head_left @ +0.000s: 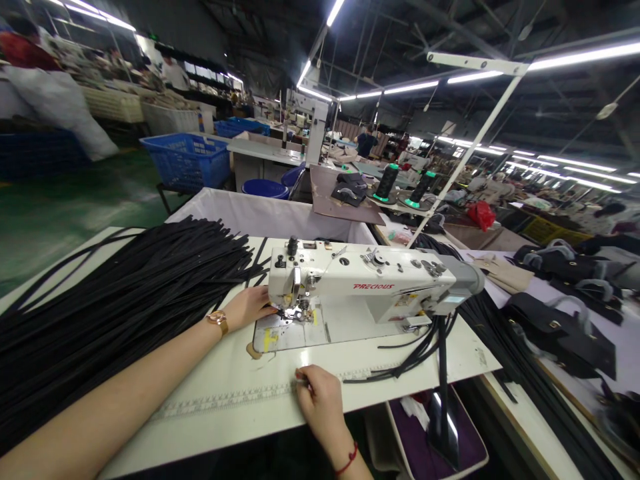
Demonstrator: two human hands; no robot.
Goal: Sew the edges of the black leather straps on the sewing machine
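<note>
A white sewing machine (345, 280) stands on the pale table. My left hand (251, 307), with a watch at its wrist, reaches to the left side of the needle and presser foot (295, 312). Its fingers are drawn together by the metal needle plate (285, 337); what they hold is hidden. In front of the machine, over the printed ruler (240, 398), my right hand (320, 400) is curled with thumb and forefinger pinched. A tiny dark bit shows at those fingertips, too small to name. A large pile of black straps (125, 307) lies left of my left hand.
More black straps (420, 353) hang over the table edge at right, above a purple-lined bin (465, 433). Two black thread cones (387, 181) stand behind the machine. Black bag pieces (560, 327) lie far right. A blue basket (187, 160) and blue chair (265, 189) stand beyond.
</note>
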